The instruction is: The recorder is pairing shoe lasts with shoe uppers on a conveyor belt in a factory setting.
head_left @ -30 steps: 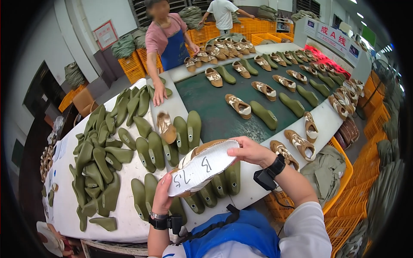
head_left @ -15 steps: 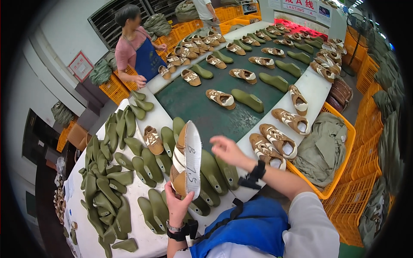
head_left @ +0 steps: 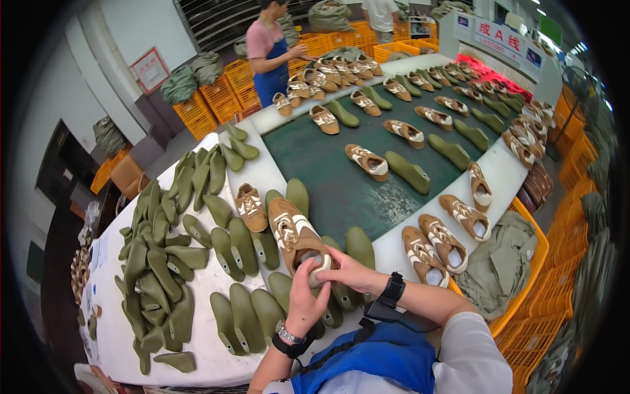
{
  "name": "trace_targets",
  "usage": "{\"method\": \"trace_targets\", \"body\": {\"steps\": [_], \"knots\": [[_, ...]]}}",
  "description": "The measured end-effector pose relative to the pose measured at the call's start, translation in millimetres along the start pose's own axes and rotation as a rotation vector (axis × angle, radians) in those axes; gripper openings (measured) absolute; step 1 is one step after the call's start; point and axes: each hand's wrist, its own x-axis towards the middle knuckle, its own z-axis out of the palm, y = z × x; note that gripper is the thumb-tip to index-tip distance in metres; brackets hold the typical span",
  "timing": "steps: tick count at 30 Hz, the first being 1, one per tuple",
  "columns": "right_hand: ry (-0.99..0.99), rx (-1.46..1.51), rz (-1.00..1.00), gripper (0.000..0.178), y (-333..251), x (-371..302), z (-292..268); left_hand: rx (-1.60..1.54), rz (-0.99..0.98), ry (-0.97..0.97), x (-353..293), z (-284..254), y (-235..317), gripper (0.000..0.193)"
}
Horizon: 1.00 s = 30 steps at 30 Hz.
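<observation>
A brown suede shoe upper (head_left: 291, 226) with white stripes is held over the white table, toe pointing away from me and laced top up. My left hand (head_left: 307, 295) is closed at its heel, fingers at the collar opening. From the other side, my right hand (head_left: 349, 270) grips the same heel and collar, thumb near the opening. Green shoe lasts (head_left: 247, 315) stand in rows just left of and beneath the held shoe. Another brown shoe (head_left: 250, 207) rests beside it at the left.
A heap of green lasts (head_left: 157, 262) covers the table's left part. Shoes and lasts line a dark green conveyor (head_left: 315, 177). Several shoes (head_left: 425, 255) stand along its white right edge, beside an orange crate (head_left: 535, 262) of grey-green cloth. A person (head_left: 268, 52) stands across the conveyor.
The shoe has turned from showing its white underside to showing its laced top. My right hand has come from free air onto the heel. The view has shifted, and the person across has turned.
</observation>
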Motion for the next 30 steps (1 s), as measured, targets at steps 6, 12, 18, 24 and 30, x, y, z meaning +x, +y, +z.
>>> {"method": "trace_targets", "body": {"steps": [6, 12, 18, 24, 30], "knots": [[0.044, 0.298, 0.043, 0.056, -15, 67, -31, 0.102, -0.029, 0.073, 5, -27, -18, 0.051], [0.066, 0.257, 0.157, 0.045, -44, 190, -62, 0.211, -0.289, 0.074, -66, -61, -65, 0.031], [-0.028, 0.311, 0.103, 0.042, -34, 343, -108, 0.192, -0.499, 0.144, -78, -77, -68, 0.023], [0.045, -0.064, 0.055, 0.076, -67, 456, -60, 0.134, -0.613, 0.148, -56, -76, -82, 0.023], [-0.127, -1.501, -0.323, 0.061, 34, 467, -49, 0.153, -0.582, 0.112, -58, -58, -88, 0.024]]}}
